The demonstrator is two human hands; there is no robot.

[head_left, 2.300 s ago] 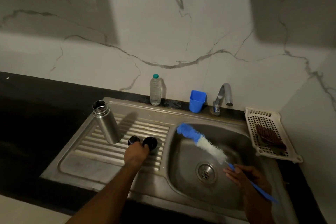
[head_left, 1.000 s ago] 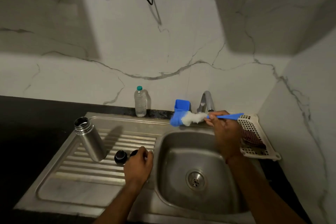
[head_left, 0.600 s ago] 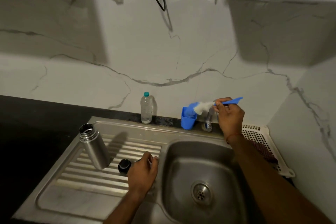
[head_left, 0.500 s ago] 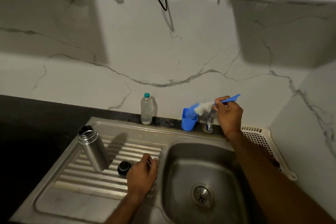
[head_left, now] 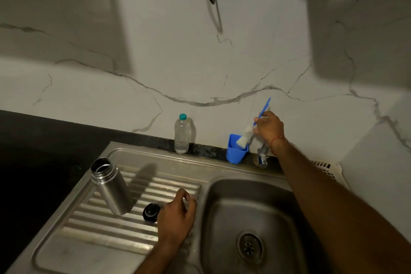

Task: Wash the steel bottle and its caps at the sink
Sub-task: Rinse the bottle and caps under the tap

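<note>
The open steel bottle [head_left: 111, 187] stands upright on the ribbed drainboard [head_left: 106, 227]. One black cap [head_left: 151, 212] lies right of it. My left hand [head_left: 178, 213] rests palm down beside that cap, fingers curled over the second cap, which is hidden beneath it. My right hand [head_left: 269, 129] is raised at the back wall and grips the blue handle of the bottle brush [head_left: 244, 135]. The brush's white bristles dip into the blue cup [head_left: 236, 151].
The sink basin [head_left: 224, 207] with its drain [head_left: 249, 247] lies under my right forearm. The tap [head_left: 262, 155] is partly behind my right wrist. A clear plastic bottle [head_left: 182, 134] stands at the back edge. A white basket [head_left: 329, 169] sits at the right.
My right hand lifted the brush out of the basin to the back wall and tipped its head down into the blue cup. My left hand stayed on the caps.
</note>
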